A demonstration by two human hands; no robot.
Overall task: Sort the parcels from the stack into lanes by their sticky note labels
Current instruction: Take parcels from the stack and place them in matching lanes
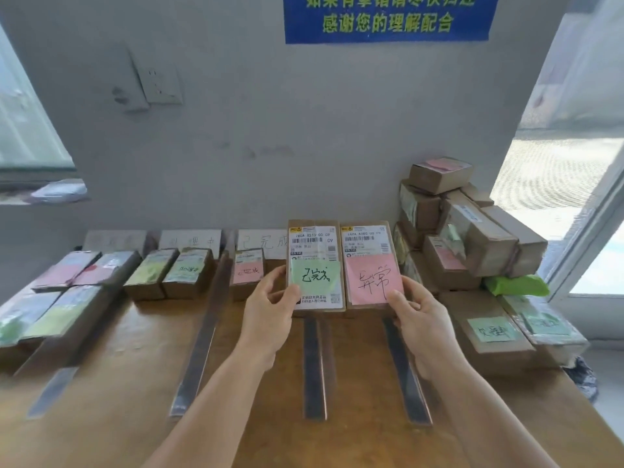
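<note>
- The left hand pinches the green-note parcel by its lower left edge, thumb on the face; the right hand pinches the pink-note parcel at its lower right corner.
- Both parcels are held upright, side by side and touching, above the table and just left of the stack.
- They look like small, stiff cardboard boxes, probably light, since each is held by one edge. The sticky notes could peel, so hold the cardboard edges rather than the notes.
- The fingers behind the boxes are hidden.
- The lane signs left of the stack are faint; the leftmost I cannot read, and the parcels beneath are blurred.
</note>
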